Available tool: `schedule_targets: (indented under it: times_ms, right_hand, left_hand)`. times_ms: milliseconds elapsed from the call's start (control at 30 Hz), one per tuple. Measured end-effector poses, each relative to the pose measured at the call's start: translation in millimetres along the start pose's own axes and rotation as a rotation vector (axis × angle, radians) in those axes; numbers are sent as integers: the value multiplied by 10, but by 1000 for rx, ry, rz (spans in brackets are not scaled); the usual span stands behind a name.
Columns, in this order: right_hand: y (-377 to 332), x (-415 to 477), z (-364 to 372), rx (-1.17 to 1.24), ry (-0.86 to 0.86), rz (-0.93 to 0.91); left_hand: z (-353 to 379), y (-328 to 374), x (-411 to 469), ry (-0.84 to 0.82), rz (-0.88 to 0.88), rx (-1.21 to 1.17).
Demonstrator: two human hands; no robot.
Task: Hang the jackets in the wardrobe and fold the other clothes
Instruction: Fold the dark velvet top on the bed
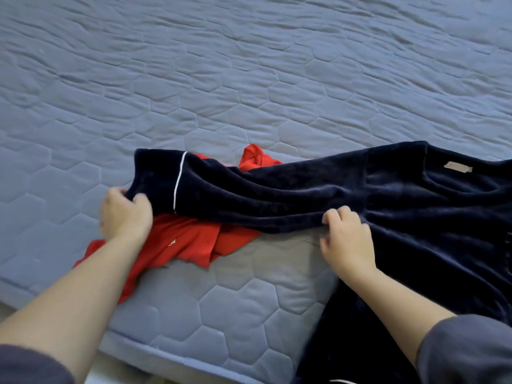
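A dark navy velvety top [415,212] with thin white piping lies spread over the near right part of the bed, its long sleeve stretched out to the left. My left hand [124,214] grips the cuff end of that sleeve. Near the armpit, my right hand [346,239] pinches the sleeve's lower edge. A red garment [188,239] lies crumpled under the sleeve, partly covered by it and by my left forearm. A small tan label shows at the navy top's neckline.
The blue-grey quilted bedspread [249,79] fills the view, wrinkled toward the far side. The bed's near edge [180,361] runs along the bottom left, and the navy top hangs over it at the right.
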State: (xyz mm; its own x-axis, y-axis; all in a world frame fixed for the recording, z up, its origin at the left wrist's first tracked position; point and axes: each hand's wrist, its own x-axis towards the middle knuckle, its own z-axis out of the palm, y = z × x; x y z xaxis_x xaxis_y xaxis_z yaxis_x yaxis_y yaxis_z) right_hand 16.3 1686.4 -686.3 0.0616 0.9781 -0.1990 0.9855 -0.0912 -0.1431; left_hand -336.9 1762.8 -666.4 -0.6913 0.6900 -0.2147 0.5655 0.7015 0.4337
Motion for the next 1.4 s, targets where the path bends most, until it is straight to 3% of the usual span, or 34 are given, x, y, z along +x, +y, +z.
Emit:
schedule_targets:
  times_ms: [100, 200, 267, 300, 367, 433, 533, 600, 733, 900, 967, 1100, 1300, 1400]
  right_hand:
    - [-58, 165, -8, 119, 190, -69]
    - [27, 411, 18, 247, 76, 52]
    - [184, 617, 23, 227, -35, 131]
    - [264, 732, 13, 183, -73, 141]
    - [376, 973, -12, 110, -143, 116]
    - [435, 1157, 3, 159, -208, 114]
    - [511, 1167, 55, 377, -228, 151]
    - [662, 1018, 36, 430, -195, 149]
    - [1174, 763, -94, 317, -184, 254]
    - [2119, 511, -254, 232, -191, 428]
    - [2504, 335, -200, 209, -224, 490]
    - [3151, -191, 140, 183, -445, 511]
    - [3158, -544, 355, 190, -354, 522]
    - [2599, -547, 300, 159, -273, 510]
  left_hand:
    - [169, 316, 214, -56, -115, -290]
    - [220, 314, 408, -406, -314, -283]
    - [216, 247, 475, -540, -255, -228]
    - [218, 224, 530, -471, -155, -235]
    - [164, 188, 666, -179, 28, -304]
    - [105, 210, 768, 46, 38, -335]
    - [142, 301, 627, 110, 32, -109]
    - [205, 431, 294, 116, 257, 30]
    - [424, 803, -522, 7, 906, 160]
    - [1090, 1387, -1613, -289, 1221, 159]
    - [1450, 1423, -2050, -397, 1279, 264]
    - [2052, 1262, -2698, -545, 1194, 426]
    - [1514, 502, -2264, -68, 959, 406]
    - [1011, 38, -1837, 16, 749, 557]
